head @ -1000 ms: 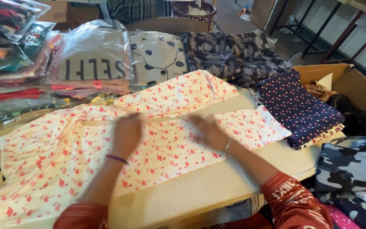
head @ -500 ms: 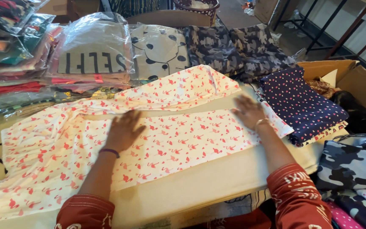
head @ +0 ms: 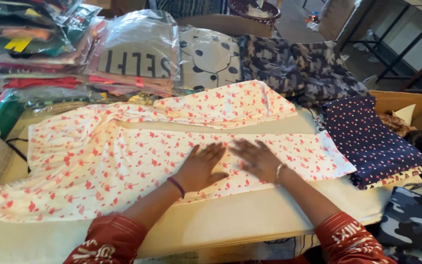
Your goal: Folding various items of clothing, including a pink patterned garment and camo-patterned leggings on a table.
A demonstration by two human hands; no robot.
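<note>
White flamingo-print trousers (head: 123,161) lie spread across the cream table (head: 230,225), one leg reaching its right edge. I see my left hand (head: 199,166) and right hand (head: 257,157) pressed flat, fingers unclenched, side by side mid-leg.

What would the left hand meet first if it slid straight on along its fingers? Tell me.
The left hand lies flat on the flamingo cloth, fingers pointing up and right. Going on, it would most likely touch the right hand first, whose fingertips lie just beside it.
</note>
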